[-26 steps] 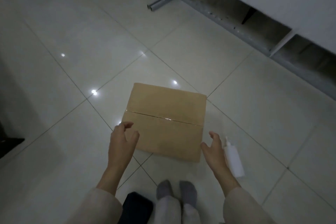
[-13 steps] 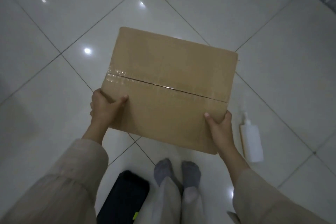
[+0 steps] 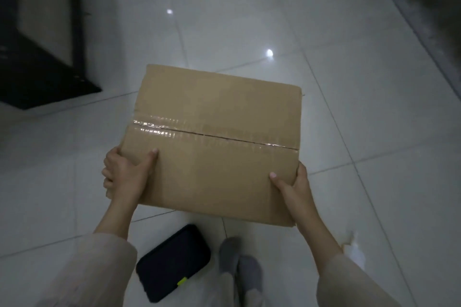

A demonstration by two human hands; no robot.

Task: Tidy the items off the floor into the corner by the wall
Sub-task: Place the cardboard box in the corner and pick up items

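Head view is showing a taped cardboard box [image 3: 214, 142] being held above the tiled floor [image 3: 374, 107]. Left hand [image 3: 124, 177] is gripping its near left edge, thumb lying on top, fingers curling underneath. Right hand [image 3: 296, 187] is clamping the near right corner likewise. Below the left hand, a dark case [image 3: 172, 262] is lying on the tiles beside two grey-socked feet [image 3: 239, 262].

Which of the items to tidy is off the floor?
The cardboard box, gripped by both hands; the black case and white bottle lie on the tiles.
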